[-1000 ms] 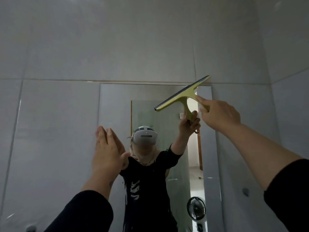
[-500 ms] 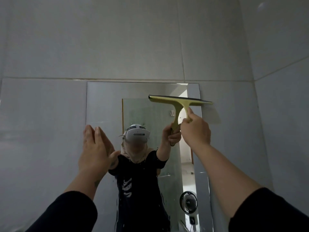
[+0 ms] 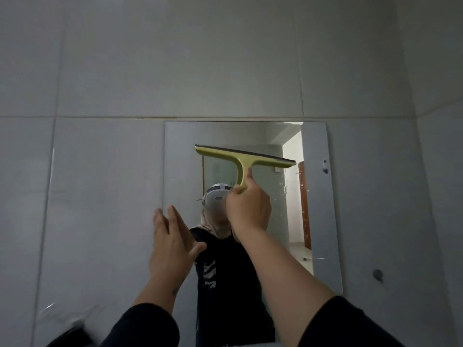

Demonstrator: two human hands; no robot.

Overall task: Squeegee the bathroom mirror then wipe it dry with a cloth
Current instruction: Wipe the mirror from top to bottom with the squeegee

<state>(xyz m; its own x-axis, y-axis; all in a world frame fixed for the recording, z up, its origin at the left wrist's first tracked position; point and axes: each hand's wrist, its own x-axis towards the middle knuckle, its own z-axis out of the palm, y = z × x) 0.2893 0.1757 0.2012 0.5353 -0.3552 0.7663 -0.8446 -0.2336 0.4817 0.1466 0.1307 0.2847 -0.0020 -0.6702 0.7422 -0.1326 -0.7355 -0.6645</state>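
A rectangular frameless mirror (image 3: 315,196) hangs on the grey tiled wall, with water drops on its right part. My right hand (image 3: 248,209) is shut on the handle of a yellow-green squeegee (image 3: 240,161). Its black rubber blade lies nearly level against the upper half of the glass, slightly lower on the right. My left hand (image 3: 172,241) is open, fingers together and pointing up, held flat at the mirror's left edge; whether it touches the glass I cannot tell. No cloth is in view.
Large grey wall tiles (image 3: 100,196) surround the mirror, with a corner to the side wall at the right. A dark round fitting (image 3: 377,274) sits on the wall below right of the mirror. A blurred dark object (image 3: 72,336) shows at the bottom left.
The squeegee has swung from tilted at the mirror's top right corner to nearly level, and moved left onto the upper glass. The view shifted so the mirror sits more to the right. My left hand stayed open.
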